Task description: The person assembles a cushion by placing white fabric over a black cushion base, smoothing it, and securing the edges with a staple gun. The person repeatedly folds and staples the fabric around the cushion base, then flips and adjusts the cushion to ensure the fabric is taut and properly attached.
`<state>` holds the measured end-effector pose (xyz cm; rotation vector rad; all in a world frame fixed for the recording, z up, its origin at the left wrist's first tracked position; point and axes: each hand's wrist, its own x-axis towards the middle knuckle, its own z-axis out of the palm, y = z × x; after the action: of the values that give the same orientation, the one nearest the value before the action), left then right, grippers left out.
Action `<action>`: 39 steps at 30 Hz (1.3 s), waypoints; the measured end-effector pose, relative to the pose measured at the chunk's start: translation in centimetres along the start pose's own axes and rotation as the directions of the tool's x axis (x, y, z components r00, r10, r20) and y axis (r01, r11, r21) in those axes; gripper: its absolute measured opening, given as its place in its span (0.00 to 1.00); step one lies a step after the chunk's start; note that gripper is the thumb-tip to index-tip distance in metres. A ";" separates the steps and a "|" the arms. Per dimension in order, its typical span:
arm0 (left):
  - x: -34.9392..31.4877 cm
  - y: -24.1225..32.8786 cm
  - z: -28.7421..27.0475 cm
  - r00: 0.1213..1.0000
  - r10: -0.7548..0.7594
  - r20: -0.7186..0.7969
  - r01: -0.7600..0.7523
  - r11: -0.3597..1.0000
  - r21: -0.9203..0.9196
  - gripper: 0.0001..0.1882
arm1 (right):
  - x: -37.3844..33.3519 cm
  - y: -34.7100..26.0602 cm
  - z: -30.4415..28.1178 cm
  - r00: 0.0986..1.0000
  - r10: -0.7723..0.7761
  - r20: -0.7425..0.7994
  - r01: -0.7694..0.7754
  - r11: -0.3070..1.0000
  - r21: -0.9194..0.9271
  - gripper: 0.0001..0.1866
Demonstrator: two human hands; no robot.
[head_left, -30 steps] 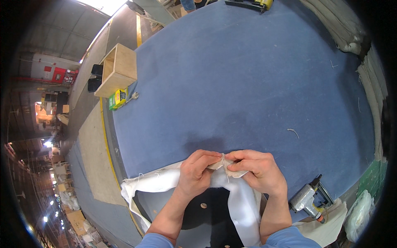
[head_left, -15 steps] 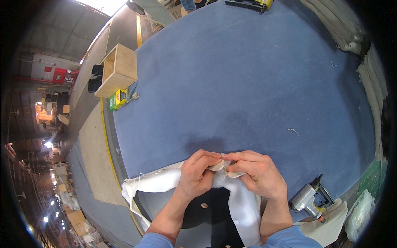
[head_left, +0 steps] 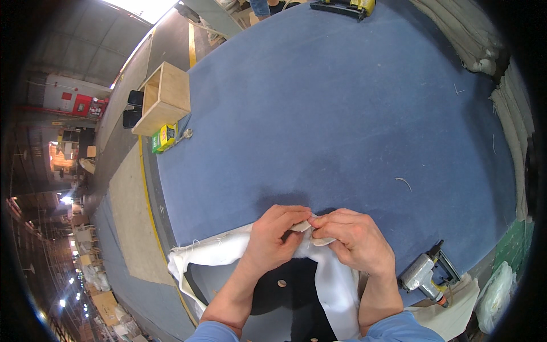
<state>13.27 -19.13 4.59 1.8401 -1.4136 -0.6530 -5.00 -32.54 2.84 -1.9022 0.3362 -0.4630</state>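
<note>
At the near edge of the blue-covered table lies a dark panel (head_left: pixel 285 296) with round holes, bordered by white padding (head_left: pixel 216 252) and cream fabric (head_left: pixel 323 241). My left hand (head_left: pixel 278 232) pinches a fold of the cream fabric at the panel's far edge. Close against it, my right hand (head_left: pixel 354 236) grips the same fabric with thumb and fingers. The fingertips of both hands nearly meet; exactly what lies between them is partly hidden. A staple gun (head_left: pixel 424 273) with a silver body rests to the right of my right forearm.
On the table's left edge stand an open wooden box (head_left: pixel 165 94) and a small yellow-green box (head_left: pixel 165 137). A second, yellow-and-black staple gun (head_left: pixel 347 7) lies at the far edge. Grey fabric (head_left: pixel 464 34) hangs at the right, above a clear plastic bag (head_left: pixel 494 299).
Both hands stay at the same spot on the fabric. The fingers have shifted slightly, and my right fingertips have drawn a little lower and closer to the fold.
</note>
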 end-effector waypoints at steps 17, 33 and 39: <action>-1.2 -0.8 1.0 0.975 0.184 -0.121 -0.168 0.977 0.135 0.20 | -0.5 1.2 0.3 0.999 -0.027 -0.030 0.030 0.994 0.102 0.12; -1.9 -1.3 0.0 0.979 0.204 -0.026 -0.201 0.976 0.085 0.12 | -0.3 0.0 0.7 0.998 -0.055 -0.030 0.057 0.997 0.043 0.12; -1.5 -0.6 -1.3 0.998 0.051 0.026 -0.047 0.987 -0.154 0.09 | -0.5 -1.4 2.1 0.996 -0.081 -0.034 0.074 0.981 -0.178 0.10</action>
<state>14.23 -17.25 4.88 1.6772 -1.3839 -0.7456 -4.49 -30.09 3.36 -2.0859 0.3398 -0.5398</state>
